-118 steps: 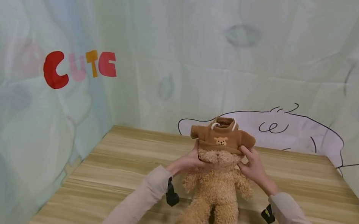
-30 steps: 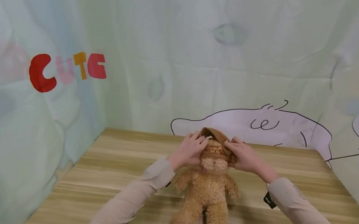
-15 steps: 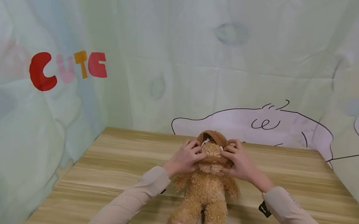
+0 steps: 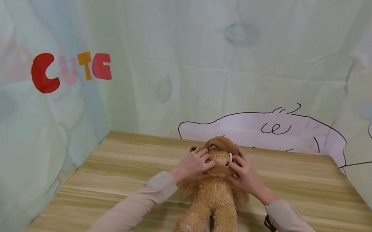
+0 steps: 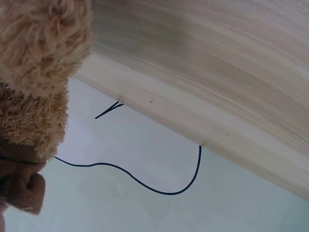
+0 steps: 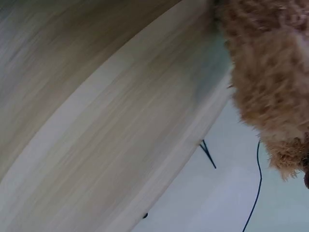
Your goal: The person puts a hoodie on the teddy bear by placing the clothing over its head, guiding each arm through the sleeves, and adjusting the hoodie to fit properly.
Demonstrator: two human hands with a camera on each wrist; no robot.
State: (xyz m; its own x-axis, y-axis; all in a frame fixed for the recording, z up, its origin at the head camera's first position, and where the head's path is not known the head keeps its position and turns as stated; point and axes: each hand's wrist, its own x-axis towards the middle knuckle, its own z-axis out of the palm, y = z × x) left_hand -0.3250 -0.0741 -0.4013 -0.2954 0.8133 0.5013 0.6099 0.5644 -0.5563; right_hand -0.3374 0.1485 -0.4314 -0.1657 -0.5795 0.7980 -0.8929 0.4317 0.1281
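Observation:
A tan teddy bear (image 4: 215, 199) lies on its back, legs toward me. Its small brown hoodie (image 4: 224, 142) is round the head; the neck opening frames the upper face and the hem crosses the muzzle. At the left side of the head my left hand (image 4: 193, 165) grips the cloth with curled fingers. My right hand (image 4: 248, 177) pinches it opposite, beside a white drawstring (image 4: 230, 156). In the left wrist view, fur and a brown sleeve (image 5: 31, 191) show at the edge. Only the bear's fur (image 6: 273, 72) appears in the right wrist view; its hand is out of sight there.
The wood-grain table (image 4: 120, 178) ends at a back edge just beyond the bear's head. Behind it hangs a pale printed cloth (image 4: 178, 71), which also runs along both sides. A black wrist strap piece (image 4: 270, 223) hangs under the right cuff.
The hoodie has come down from above the head to over it, baring the brow and an eye through the neck. Both hands shifted from the head onto the cloth and moved slightly toward me.

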